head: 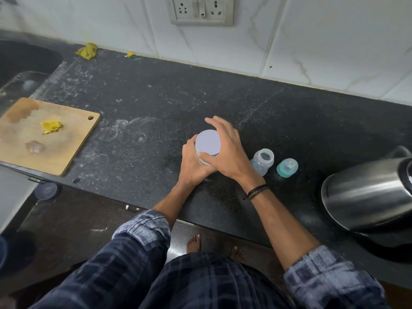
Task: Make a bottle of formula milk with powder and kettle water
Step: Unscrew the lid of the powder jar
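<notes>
The left hand steadies the powder jar while the right hand grips its lid (likely unscrewing); the open bottle waits right.

Black speckled table, dusted with whitish smears and ring marks. White jar capped by a pale lilac lid. Clear bluish bottle beside a teal cap with a paler centre. Shiny silver kettle, black at rim and handle. Tan wooden board, stained darker brown, carrying a bright yellow scrap. Mustard-yellow cloth at the back. White wall tiles, grey marble veining. Grey-beige socket plate. Navy checked sleeves with pale grey cuffs; black wristband.
</notes>
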`<control>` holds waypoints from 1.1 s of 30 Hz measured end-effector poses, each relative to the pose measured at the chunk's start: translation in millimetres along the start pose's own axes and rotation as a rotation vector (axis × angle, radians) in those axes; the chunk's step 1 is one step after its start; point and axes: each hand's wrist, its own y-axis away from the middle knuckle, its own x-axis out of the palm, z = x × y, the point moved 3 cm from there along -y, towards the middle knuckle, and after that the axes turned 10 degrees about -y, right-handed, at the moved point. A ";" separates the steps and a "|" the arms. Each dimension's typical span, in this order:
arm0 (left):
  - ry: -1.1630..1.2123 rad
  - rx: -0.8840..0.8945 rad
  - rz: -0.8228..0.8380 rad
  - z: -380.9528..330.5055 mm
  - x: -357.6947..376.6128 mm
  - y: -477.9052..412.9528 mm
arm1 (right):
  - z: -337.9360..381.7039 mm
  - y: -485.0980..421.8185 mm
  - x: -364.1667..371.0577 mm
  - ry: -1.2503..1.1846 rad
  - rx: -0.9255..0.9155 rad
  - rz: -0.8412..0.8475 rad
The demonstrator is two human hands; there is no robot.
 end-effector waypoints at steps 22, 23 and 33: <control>0.014 -0.010 0.025 0.1 1.0 -0.4 | -2.5 -1.8 -0.3 0.021 0.056 0.064; 0.010 -0.005 0.023 0.5 1.3 -0.6 | -1.5 -1.6 0.0 0.013 0.043 0.053; 0.010 0.000 0.003 5.2 2.8 -2.4 | -0.3 0.0 0.5 0.009 0.024 0.054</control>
